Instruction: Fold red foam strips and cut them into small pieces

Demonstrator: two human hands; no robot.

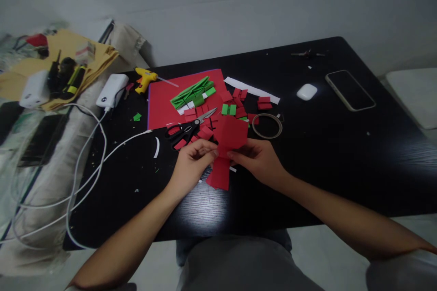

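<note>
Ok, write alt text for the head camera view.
A left hand and right hand hold an angular red paper piece over a black table. Beyond lie black-handled metal scissors, small folded red papers, a flat red paper sheet and a yellow glue gun.

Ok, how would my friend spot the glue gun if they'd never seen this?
Find the black table, then the big red sheet on its left half. The glue gun lies at that sheet's far left corner. It's the only yellow thing on the table, with a pale stick poking out over the red.

A glue gun (146,79), scissors (197,122) and coloured paper (232,134) mark this table (314,154) as a craft workspace.
</note>
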